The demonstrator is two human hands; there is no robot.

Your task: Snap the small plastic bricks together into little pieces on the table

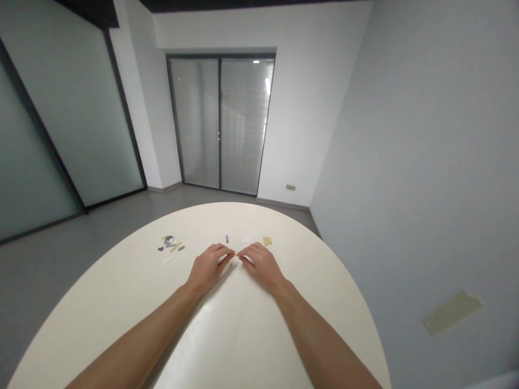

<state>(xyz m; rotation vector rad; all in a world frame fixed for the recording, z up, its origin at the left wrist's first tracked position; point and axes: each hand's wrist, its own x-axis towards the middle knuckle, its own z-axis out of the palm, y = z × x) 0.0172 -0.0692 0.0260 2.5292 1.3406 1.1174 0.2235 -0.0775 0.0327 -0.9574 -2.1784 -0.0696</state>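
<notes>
Above the middle of the table, my left hand (211,266) and my right hand (261,265) meet fingertip to fingertip, both pinched. Between them shows a sliver of a small yellow strip (235,255), mostly hidden by the fingers; its exact kind is too small to make out. Just beyond the hands lie a small dark grey strip (227,239), a white piece (246,240) and a flat yellow piece (267,241). To the left of my left hand is a loose pile of grey, yellow and white scraps (169,243), with a dark heart-shaped piece (160,249) at its edge.
The round cream table (227,346) fills the lower view, its curved edge dropping to a grey floor (117,227). A grey wall (438,162) stands close on the right. Glass doors (221,124) are at the back, frosted panels (73,108) at the left.
</notes>
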